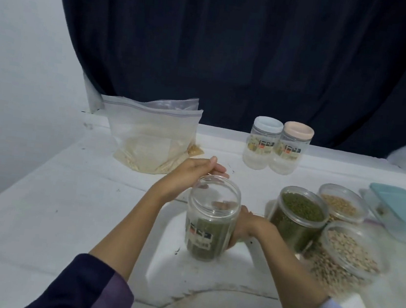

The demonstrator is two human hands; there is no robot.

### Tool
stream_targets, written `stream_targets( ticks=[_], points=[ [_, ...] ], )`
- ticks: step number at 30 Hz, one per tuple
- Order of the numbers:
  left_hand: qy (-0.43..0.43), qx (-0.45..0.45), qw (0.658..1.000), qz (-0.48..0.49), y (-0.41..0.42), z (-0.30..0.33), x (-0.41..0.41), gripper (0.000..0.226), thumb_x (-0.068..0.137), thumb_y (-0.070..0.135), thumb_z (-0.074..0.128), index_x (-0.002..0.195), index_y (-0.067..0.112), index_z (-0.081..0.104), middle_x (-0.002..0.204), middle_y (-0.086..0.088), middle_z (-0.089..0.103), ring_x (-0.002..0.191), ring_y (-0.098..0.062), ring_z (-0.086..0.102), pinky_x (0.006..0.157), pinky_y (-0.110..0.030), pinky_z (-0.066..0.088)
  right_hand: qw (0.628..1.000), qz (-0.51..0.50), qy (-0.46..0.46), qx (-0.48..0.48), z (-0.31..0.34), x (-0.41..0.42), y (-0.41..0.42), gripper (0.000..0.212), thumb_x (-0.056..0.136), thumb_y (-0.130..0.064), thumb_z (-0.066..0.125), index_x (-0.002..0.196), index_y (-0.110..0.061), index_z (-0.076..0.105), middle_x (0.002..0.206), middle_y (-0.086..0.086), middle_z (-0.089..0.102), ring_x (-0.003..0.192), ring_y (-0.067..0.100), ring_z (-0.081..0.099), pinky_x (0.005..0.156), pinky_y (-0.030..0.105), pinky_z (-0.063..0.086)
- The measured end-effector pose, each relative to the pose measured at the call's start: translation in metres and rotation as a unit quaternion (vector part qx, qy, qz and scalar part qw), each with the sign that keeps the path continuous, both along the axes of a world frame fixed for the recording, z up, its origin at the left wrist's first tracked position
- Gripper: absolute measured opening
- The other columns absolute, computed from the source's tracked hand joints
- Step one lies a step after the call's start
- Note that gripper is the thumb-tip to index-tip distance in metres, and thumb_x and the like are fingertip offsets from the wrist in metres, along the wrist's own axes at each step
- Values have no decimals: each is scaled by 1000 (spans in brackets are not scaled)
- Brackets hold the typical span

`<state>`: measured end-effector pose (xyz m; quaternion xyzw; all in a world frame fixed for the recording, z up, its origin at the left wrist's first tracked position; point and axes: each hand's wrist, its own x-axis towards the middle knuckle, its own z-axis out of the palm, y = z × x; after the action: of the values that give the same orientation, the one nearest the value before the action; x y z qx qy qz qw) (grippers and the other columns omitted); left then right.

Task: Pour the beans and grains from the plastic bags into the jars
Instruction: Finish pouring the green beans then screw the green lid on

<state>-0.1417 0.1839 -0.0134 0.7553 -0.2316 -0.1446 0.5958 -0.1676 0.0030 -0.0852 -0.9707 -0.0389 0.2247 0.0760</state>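
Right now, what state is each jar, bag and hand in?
Held jar: lidless, partly filled with green beans.
Left hand: at its rim.
Right hand: gripping its side.
Green bean jar: open, full.
Two pale-grain jars: open, filled.
Two back jars: lidded, empty.
Plastic bags: upright, grain inside.

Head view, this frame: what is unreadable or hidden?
- Right hand: fingers hidden behind the held jar.
- Jar labels: print too small.
- Teal-lidded container: cut by right edge, contents unclear.
- Near pale-bean jar: motion-blurred.
- Zip bags: rear bag's contents hidden.
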Motion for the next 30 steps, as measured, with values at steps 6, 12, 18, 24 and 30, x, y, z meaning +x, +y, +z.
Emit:
stream_targets(
  ticks=[6, 12, 18, 24, 30],
  points=[
    [157, -120, 978, -66, -4, -29, -6, 63, 89, 54, 36, 106, 3, 68, 109, -20, 67, 104, -28, 63, 97, -41, 45, 965, -145, -184, 118, -1, 13, -9, 82, 73, -44, 73, 142, -39, 29, 141, 14, 27, 127, 39, 27, 105, 47, 30],
    [178, -210, 961, -4, -13, -30, -18, 74, 98, 48, 19, 70, 12, 78, 77, -10, 74, 76, -21, 68, 98, -45, 39, 543, -300, -341, 706, 57, -26, 16, 79, 72, -46, 79, 124, -24, 24, 136, 10, 43, 123, 25, 52, 106, 43, 42],
    [178, -314, 931, 56, -19, -36, -31, 75, 99, 51, 16, 82, 10, 77, 83, -11, 74, 78, -22, 70, 74, -30, 56, 637, -117, -252, 719, 41, -57, 39, 59, 50, -31, 82, 100, -18, 54, 128, 8, 58, 108, 15, 62, 81, 23, 50],
    [117, -303, 943, 69, -14, -44, -35, 86, 80, 75, 30, 105, 1, 68, 108, -25, 67, 104, -37, 64, 94, -46, 49, 668, -61, -184, 718, 40, -52, 28, 35, 46, -20, 78, 77, -26, 63, 129, 6, 60, 118, 26, 56, 84, 30, 48],
    [89, -303, 946, 70, -14, -47, -33, 51, 90, 48, 39, 87, 14, 76, 94, -14, 72, 92, -28, 66, 86, -40, 49, 671, -61, -157, 722, 42, -45, 26, 34, 37, -14, 75, 67, -25, 63, 128, 6, 62, 122, 30, 53, 90, 38, 46]
  ],
)
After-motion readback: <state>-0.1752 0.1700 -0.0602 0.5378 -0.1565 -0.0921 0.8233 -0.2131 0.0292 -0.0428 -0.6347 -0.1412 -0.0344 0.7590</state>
